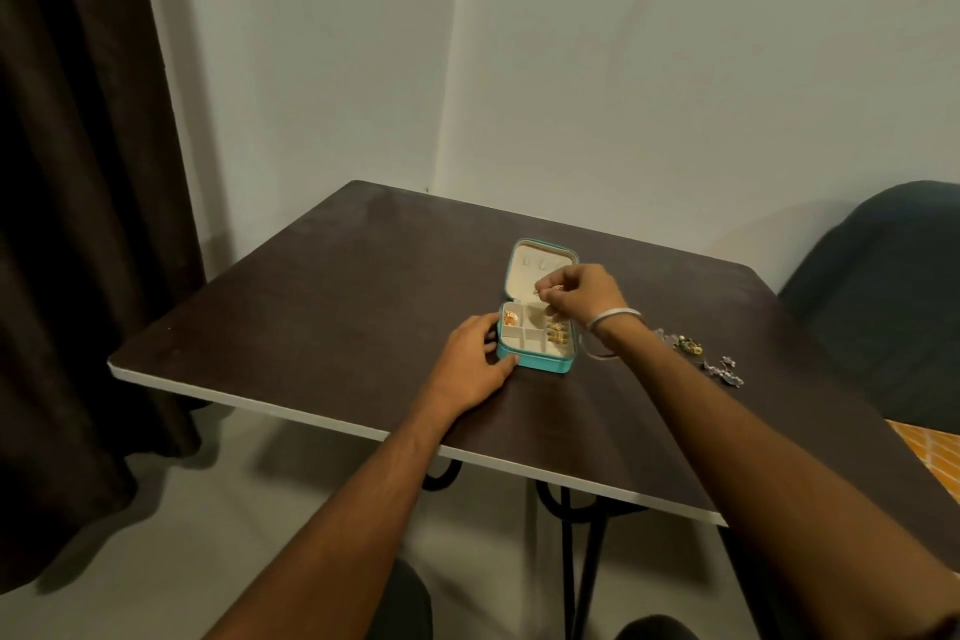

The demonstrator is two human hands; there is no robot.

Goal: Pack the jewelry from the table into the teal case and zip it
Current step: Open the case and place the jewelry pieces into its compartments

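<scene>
Right hand [584, 294] pinches a tiny, light, snag-prone earring [555, 288] above the teal case [537, 363], whose left edge the left hand [475, 364] steadies with relaxed fingers.

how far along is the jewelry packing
Partway. Done: gold pieces already sit in the open teal case. In hand: the right hand pinches a small piece over it; the left hand steadies it. Left: the loose jewelry on the table, then zipping.
</scene>
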